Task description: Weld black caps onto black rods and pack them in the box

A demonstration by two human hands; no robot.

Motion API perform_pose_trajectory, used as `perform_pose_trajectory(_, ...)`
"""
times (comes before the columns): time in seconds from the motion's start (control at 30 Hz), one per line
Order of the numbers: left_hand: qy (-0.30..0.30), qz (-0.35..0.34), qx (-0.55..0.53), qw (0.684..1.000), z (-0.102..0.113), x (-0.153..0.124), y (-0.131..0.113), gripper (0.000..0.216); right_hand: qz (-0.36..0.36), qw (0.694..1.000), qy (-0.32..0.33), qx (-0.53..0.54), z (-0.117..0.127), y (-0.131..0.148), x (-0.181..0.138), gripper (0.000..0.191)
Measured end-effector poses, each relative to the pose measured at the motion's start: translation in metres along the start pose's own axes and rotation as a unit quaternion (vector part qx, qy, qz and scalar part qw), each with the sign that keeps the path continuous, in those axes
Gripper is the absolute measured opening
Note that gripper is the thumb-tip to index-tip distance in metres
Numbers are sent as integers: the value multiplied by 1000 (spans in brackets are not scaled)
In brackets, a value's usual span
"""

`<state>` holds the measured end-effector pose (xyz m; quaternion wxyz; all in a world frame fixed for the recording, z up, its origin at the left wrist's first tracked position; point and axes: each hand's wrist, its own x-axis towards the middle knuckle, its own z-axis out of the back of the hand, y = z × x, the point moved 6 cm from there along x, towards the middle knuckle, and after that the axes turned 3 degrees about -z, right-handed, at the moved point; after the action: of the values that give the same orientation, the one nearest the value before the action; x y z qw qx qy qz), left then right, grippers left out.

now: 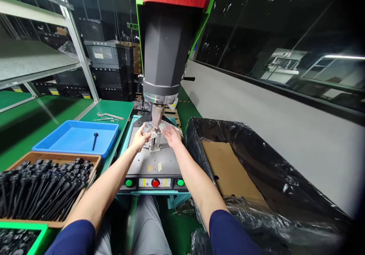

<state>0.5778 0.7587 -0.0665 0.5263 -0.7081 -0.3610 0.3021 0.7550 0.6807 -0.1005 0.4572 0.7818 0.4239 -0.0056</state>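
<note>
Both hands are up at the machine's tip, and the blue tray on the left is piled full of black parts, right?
Not quite: the head view shows the left hand and right hand at the machine's tip, but the blue tray holds just one black part.

at 12 o'clock, crinkled clear film (167, 125) gleams over a matt grey metal plate (154, 160). at 9 o'clock, a smooth glossy blue plastic tray (71, 139). at 3 o'clock, shiny wrinkled black plastic liner (256, 148) around matt brown cardboard (228, 171).

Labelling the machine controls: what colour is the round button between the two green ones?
The round middle button is red, shown best in the head view.
</note>
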Motion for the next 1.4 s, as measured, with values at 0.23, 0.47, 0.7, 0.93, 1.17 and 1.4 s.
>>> perform_pose_trajectory(0.23, 13, 40, 3, 999, -12, -19, 16, 110, -31, 999, -22, -23, 29, -13, -7, 16)
perform_pose_trajectory(0.47, 8, 60, -3, 998, -19, -22, 24, 107, -35, 998, -47, -16, 37, -5, -6, 19)
perform_pose_trajectory(0.7, 4, 70, 17, 997, -18, -25, 27, 108, -61, 997, -35, -19, 38, -13, -11, 26)
perform_pose_trajectory(0.93, 17, 62, 27, 998, -12, -30, 30, 116, -93, 995, -43, 0, 49, -22, -13, 27)
perform_pose_trajectory(1.17, 5, 67, 32, 997, -21, -33, 35, 111, -70, 993, -97, 21, 58, -14, -12, 10)
perform_pose_trajectory(1.4, -10, 88, 33, 996, -25, -40, 44, 118, -89, 991, -99, 14, 69, -15, -16, 18)
